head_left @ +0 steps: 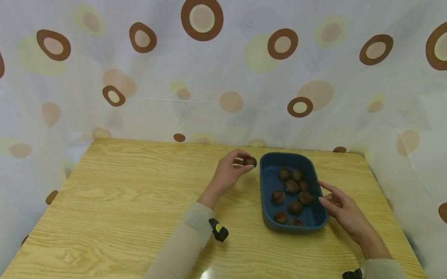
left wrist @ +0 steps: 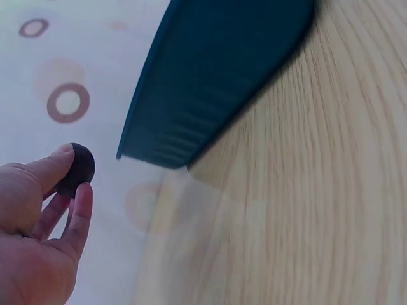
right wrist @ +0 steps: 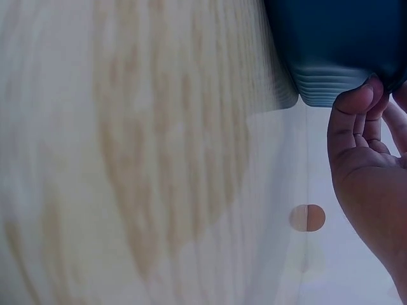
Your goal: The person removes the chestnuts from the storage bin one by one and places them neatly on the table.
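Note:
My left hand point(head_left: 228, 172) pinches a dark brown chestnut point(head_left: 250, 162) between thumb and fingertips, just left of the blue container's far end. Seen from the left wrist, the chestnut point(left wrist: 81, 170) is a dark rounded shape at the fingertips, apart from the container wall point(left wrist: 210, 82). Several more chestnuts point(head_left: 291, 186) lie inside the deep blue rectangular container point(head_left: 265, 200). At the container's right side, my right hand point(head_left: 344, 210) holds the edge, thumb and index finger at the rim. The right wrist view shows its curled fingers point(right wrist: 356, 100) against the outer wall.
The container stands on a wooden table point(head_left: 130, 203), toward its far right part. Behind the table hangs a pale patterned curtain point(head_left: 217, 70), which also runs along both sides. A small black camera is on each sleeve, the left one point(head_left: 219, 230) close above the table.

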A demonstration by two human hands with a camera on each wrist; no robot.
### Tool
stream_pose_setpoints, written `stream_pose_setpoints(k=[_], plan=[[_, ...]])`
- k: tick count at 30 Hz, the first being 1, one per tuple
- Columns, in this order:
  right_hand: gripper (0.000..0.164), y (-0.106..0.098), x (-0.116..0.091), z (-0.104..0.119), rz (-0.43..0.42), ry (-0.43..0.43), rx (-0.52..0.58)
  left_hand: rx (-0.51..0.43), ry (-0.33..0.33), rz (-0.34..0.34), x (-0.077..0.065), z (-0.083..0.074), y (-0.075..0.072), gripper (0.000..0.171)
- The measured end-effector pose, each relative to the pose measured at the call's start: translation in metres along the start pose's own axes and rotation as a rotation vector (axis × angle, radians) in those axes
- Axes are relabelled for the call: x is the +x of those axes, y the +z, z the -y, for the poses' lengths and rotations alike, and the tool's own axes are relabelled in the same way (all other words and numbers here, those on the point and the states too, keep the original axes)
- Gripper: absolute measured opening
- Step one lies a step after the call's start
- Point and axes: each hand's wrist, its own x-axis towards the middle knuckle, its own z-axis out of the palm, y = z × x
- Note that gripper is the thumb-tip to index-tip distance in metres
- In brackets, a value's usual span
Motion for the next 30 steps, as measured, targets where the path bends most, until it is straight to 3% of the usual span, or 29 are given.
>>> stream_pose_setpoints(k=[12,21,30], plan=[[0.062,0.001,0.000,0.000,-0.004,0.001,0.002,0.023,-0.111,-0.033,-0.009,0.023,-0.020,0.039],[0.062,0.002,-0.001,-0.001,-0.003,0.009,0.009,0.059,-0.174,-0.042,-0.015,0.031,-0.024,0.031],[0.061,0.000,0.001,-0.002,-0.001,0.006,-0.002,0.111,-0.216,-0.042,-0.011,0.038,-0.025,0.030]])
